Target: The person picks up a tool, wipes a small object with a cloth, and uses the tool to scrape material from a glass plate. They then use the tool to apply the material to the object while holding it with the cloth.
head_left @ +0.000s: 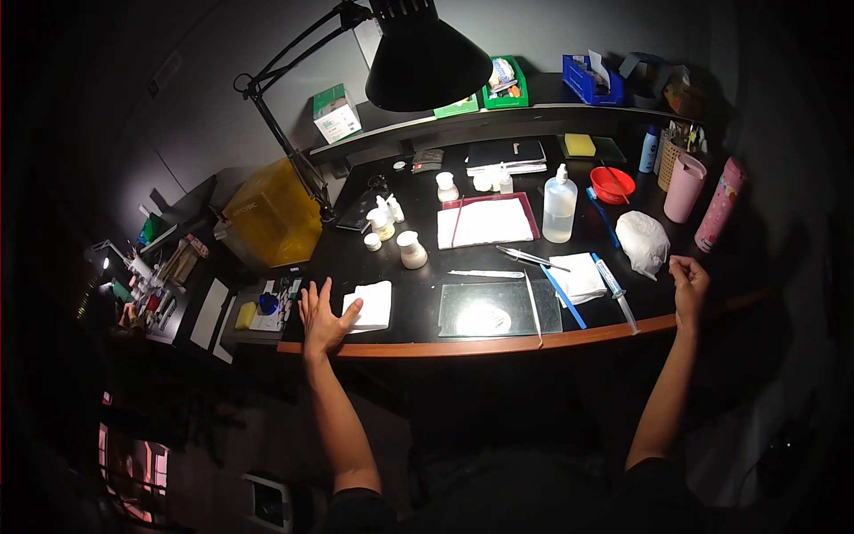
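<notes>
My left hand (pixel 324 319) is spread open at the front left edge of the black desk, its thumb reaching over a folded white tissue (pixel 368 305). At the right, my right hand (pixel 690 287) has its fingers curled together; I cannot tell what they hold, if anything. Just left of it lies a crumpled white bundle (pixel 642 242). Between my hands a glass plate (pixel 485 311) reflects the lamp, with a thin spatula (pixel 534 307) across its right part. Tweezers (pixel 527 256), a blue stick (pixel 564 298) and a syringe (pixel 616 294) lie around a white napkin (pixel 583 279).
A clear squeeze bottle (pixel 559 206) stands behind the plate, near a red bowl (pixel 612 184). Small jars (pixel 412 250) are at centre left. A pink tumbler (pixel 684 188) and pink flask (pixel 719 206) stand far right. The black lamp (pixel 427 62) hangs overhead.
</notes>
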Demonstrator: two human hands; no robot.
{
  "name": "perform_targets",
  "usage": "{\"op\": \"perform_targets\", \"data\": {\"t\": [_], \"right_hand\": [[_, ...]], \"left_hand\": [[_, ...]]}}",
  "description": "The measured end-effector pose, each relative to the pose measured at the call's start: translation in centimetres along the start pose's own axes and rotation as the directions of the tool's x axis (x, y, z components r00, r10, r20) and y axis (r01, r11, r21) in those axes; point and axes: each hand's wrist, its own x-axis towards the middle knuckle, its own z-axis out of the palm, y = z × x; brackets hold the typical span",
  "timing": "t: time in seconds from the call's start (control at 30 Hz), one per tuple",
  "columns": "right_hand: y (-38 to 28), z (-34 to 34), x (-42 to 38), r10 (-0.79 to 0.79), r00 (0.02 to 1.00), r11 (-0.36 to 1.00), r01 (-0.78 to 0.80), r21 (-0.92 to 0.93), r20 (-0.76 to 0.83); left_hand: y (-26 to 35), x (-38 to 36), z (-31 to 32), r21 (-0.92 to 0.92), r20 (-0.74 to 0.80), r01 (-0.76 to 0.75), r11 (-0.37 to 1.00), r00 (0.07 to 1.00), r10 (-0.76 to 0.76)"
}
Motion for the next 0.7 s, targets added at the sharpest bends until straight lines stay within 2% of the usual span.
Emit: {"op": "perform_targets", "data": {"t": [0.13,0.23,0.43,0.53,0.63,0.7], "right_hand": [[0.3,-0.1,0.0,-0.013,1.000,1.000,0.013,-0.007,-0.004],[0.3,-0.1,0.1,-0.011,1.000,1.000,0.011,0.002,0.003],[-0.1,-0.1,0.0,0.000,1.000,1.000,0.000,-0.006,0.001],[0.3,-0.1,0.1,-0.016,1.000,1.000,0.016,-0.009,0.006],[0.1,-0.1,0.0,-0.003,1.000,1.000,0.003,-0.002,0.002],[-0.1,-0.2,-0.1,0.006,1.000,1.000,-0.006,-0.004,0.002]], "left_hand": [[0.3,-0.3,0.0,0.027,-0.045,-0.027,0.999,0.999,0.028],[1.4,-0.7,-0.8,0.134,0.020,-0.021,0.991,1.000,0.019],[-0.4,0.3,0.4,-0.015,-0.032,0.019,1.000,0.999,-0.019],[-0.5,0.3,0.5,-0.021,-0.042,0.018,1.000,0.999,-0.018],[0.6,-0.5,-0.1,0.126,-0.012,-0.008,0.992,1.000,0.009],[0.6,-0.6,0.0,0.116,-0.017,-0.008,0.993,1.000,0.010]]}}
